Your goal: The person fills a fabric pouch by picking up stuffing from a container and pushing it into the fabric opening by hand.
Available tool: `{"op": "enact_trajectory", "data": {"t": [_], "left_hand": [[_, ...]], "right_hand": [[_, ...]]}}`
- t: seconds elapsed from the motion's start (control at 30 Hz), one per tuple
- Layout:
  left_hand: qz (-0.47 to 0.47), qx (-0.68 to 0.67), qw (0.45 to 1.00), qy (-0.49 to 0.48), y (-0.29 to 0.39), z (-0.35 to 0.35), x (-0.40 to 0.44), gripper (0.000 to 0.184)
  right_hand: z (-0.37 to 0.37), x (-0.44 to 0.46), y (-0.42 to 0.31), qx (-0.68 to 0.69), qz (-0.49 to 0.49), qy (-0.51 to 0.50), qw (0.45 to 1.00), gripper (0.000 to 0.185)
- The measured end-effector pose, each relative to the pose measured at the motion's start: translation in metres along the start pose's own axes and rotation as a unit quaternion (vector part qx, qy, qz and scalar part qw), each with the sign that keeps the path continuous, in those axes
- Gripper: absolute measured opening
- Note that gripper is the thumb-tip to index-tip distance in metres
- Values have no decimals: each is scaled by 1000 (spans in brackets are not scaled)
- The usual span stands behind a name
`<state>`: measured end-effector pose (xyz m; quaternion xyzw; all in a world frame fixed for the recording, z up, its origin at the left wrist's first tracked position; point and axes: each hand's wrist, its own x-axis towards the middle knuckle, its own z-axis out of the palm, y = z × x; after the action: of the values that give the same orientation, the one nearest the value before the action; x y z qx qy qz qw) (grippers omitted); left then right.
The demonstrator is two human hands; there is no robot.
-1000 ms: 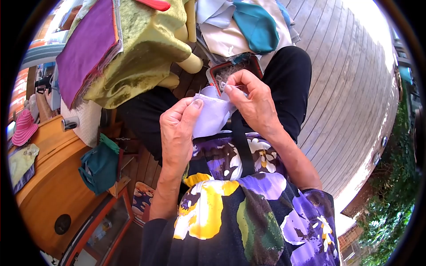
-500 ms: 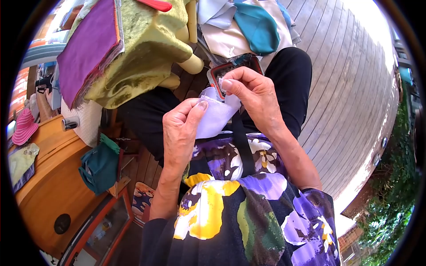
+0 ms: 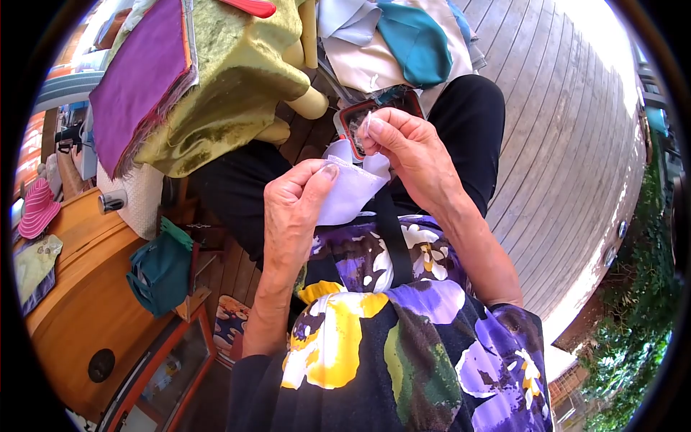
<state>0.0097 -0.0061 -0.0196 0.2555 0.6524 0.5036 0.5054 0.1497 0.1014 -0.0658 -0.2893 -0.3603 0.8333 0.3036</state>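
Pale lavender cloth [image 3: 350, 194] hangs in front of my lap, its upper edge pinched between the thumb and fingers of my left hand [image 3: 294, 203]. My right hand [image 3: 416, 151] is just above and to the right of the cloth, thumb and forefinger pressed together on pale wisps that look like loose threads. Its fingertips are apart from the cloth edge. Beyond them is a red-rimmed container [image 3: 347, 115] with pale, tangled scraps inside, partly hidden by my right hand.
Yellow-green fabric [image 3: 234, 93] and purple cloth [image 3: 140, 86] drape at the upper left. Teal [image 3: 415, 45] and cream cloths [image 3: 363, 65] lie beyond the container. A teal bag [image 3: 162, 277] hangs near wooden furniture [image 3: 79, 288] at left. Wooden decking [image 3: 568, 137] spans the right.
My right hand has moved a little away from the cloth, its pinched fingertips now over the container. My left hand has shifted slightly right and still holds the cloth.
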Motion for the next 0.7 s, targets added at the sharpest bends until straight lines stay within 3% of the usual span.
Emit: {"op": "enact_trajectory", "data": {"t": [0.13, 0.2, 0.23, 0.27, 0.33, 0.37, 0.43, 0.47, 0.53, 0.57, 0.6, 0.67, 0.7], "left_hand": [[-12, -57, 998, -2, -1, -2, 3, 21], [9, -49, 999, 1, -6, -8, 7, 21], [-4, -76, 997, -3, 1, -7, 5, 21], [-3, -75, 997, -7, 3, -8, 5, 21], [50, -35, 998, 19, 7, -16, 6, 21], [51, -36, 998, 9, 5, -24, 6, 21], [49, -66, 997, 11, 0, -36, 7, 18], [46, -97, 994, 9, -2, -40, 7, 17], [38, -108, 993, 19, -4, -42, 10, 17], [49, -99, 994, 23, -4, -42, 13, 17], [59, -92, 994, 28, -5, -42, 16, 17], [66, -107, 992, 9, -5, -44, 21, 19], [66, -93, 993, 32, -2, -42, 23, 19]], "right_hand": [[-15, 2, -4, -12, -21, 42, 999, 17], [-25, 12, -5, -145, -33, -11, 989, 14], [-39, 27, 10, -365, -164, -21, 916, 15], [-48, 36, 17, -606, -276, -42, 744, 20], [-50, 41, 28, -739, -227, -15, 634, 21], [-49, 45, 24, -738, -229, -15, 634, 21], [-43, 51, 12, -777, 31, -14, 629, 21], [-46, 51, 14, -776, 31, -14, 630, 21], [-55, 51, 23, -630, -105, 24, 769, 20], [-56, 55, 28, -584, -250, 17, 772, 17], [-59, 54, 32, -586, -249, 19, 771, 17], [-46, 52, 16, -503, -192, 19, 842, 18], [-41, 50, 4, -549, -129, 19, 826, 17]]}}
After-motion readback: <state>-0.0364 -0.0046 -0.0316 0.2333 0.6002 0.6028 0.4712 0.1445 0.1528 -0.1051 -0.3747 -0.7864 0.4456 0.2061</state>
